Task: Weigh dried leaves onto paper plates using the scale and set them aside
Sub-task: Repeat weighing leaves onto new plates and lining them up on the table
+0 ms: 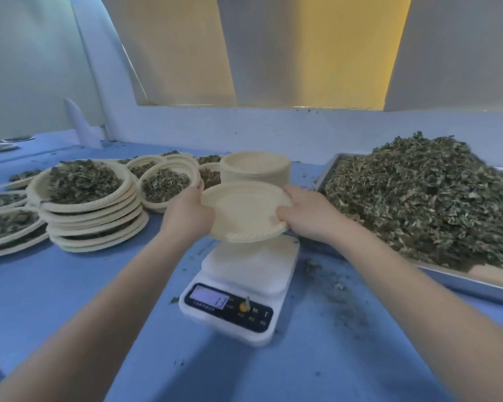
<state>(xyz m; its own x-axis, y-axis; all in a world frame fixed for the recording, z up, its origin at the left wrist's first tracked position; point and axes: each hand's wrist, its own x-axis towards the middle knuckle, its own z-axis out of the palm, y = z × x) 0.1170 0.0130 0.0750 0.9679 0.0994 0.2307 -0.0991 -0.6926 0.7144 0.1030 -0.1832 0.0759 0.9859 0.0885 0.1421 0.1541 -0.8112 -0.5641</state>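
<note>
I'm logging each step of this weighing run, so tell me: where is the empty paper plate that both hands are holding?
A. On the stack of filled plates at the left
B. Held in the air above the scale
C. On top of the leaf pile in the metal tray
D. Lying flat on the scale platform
B: the left hand and right hand grip the empty paper plate by opposite rims, tilted, clear above the scale.

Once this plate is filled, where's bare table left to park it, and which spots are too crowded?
Bare blue table lies in front of the filled plate stacks, left of the scale. Another patch lies right of the scale, before the metal tray, though littered with crumbs. Behind the scale it is crowded: the empty plate stack and filled plates.
</note>
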